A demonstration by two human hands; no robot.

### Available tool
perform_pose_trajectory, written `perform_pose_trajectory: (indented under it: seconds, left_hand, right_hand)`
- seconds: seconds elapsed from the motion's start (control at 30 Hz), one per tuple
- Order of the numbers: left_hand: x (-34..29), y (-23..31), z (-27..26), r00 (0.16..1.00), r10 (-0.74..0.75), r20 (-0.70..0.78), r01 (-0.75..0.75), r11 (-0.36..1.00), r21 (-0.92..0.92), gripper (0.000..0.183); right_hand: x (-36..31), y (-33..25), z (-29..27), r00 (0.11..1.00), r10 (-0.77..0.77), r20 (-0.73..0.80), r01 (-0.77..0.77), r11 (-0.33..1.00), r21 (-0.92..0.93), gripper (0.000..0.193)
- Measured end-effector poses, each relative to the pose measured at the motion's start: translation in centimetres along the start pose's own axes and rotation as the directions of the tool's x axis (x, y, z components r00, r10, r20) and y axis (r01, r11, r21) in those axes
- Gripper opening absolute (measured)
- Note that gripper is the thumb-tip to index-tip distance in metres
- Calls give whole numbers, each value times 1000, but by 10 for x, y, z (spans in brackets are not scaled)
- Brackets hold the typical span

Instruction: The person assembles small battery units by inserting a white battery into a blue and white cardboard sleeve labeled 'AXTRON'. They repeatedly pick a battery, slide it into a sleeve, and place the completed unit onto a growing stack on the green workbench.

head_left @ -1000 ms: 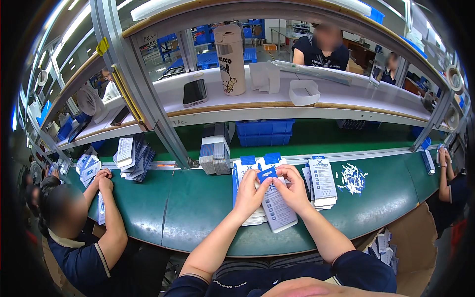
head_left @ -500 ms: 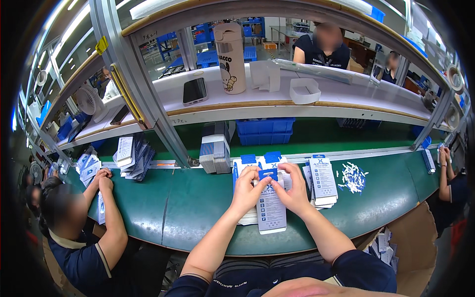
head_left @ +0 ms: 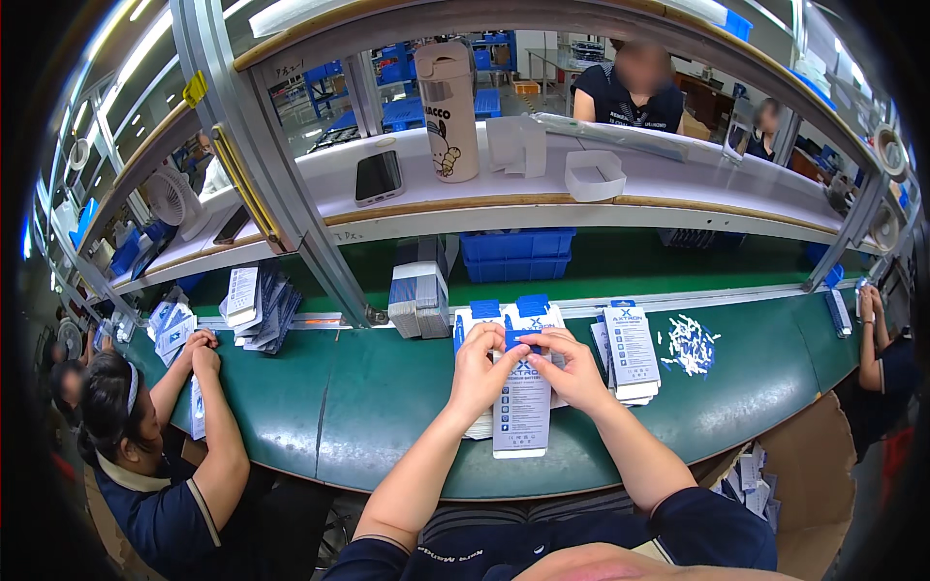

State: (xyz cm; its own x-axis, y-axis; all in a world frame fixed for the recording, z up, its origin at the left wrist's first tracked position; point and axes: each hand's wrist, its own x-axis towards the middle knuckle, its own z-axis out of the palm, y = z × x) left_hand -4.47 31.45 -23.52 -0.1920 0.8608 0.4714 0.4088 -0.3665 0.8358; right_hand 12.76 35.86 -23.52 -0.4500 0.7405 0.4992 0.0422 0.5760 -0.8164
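Observation:
A flat white-and-grey cardboard box point(head_left: 520, 416) with a blue hang tab at its top is held upright between my two hands. My left hand point(head_left: 481, 366) pinches the tab from the left, fingertips at its edge. From the right, my right hand point(head_left: 570, 366) grips the same tab, its thumb and fingers closed near the other thumb. Behind and under my hands lie similar boxes point(head_left: 533, 310), partly hidden. To the right rests a pile of matching boxes point(head_left: 635, 351), with a scatter of small white and blue pieces point(head_left: 690, 346) beside it.
A banded stack of flat cartons point(head_left: 418, 302) and a blue bin point(head_left: 518, 257) stand behind. Above runs a shelf point(head_left: 678, 184) with a tumbler point(head_left: 449, 116) and a phone point(head_left: 379, 177). At left, a co-worker point(head_left: 145, 436) sits near more boxes point(head_left: 257, 305). A carton point(head_left: 809, 484) stands right.
The held box has shifted slightly left and its tab is now folded down or covered more by my fingers. My right fingers have closed in toward the left hand.

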Motion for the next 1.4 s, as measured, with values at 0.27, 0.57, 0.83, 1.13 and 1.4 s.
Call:
perform_pose_trajectory:
  seconds: [0.27,0.57,0.83,1.13,1.4]
  left_hand:
    - [2,15,-5,989,132,67,-129,991,-41,16]
    - [2,12,-9,986,142,82,-142,990,-13,18]
    - [3,12,-7,963,265,55,-266,964,4,19]
    - [2,21,-4,985,173,-13,-173,984,-40,20]
    - [1,15,-7,977,174,127,-179,983,35,15]
  right_hand:
    - [-2,2,3,982,179,-55,-143,909,391,28]
    - [-1,-10,2,989,-43,-142,34,997,-62,37]
    - [2,-12,2,959,-246,-138,198,935,-294,27]
    - [-1,-14,2,956,-261,-136,185,892,-411,21]
    - [-5,-10,9,985,-136,-106,101,955,-280,10]
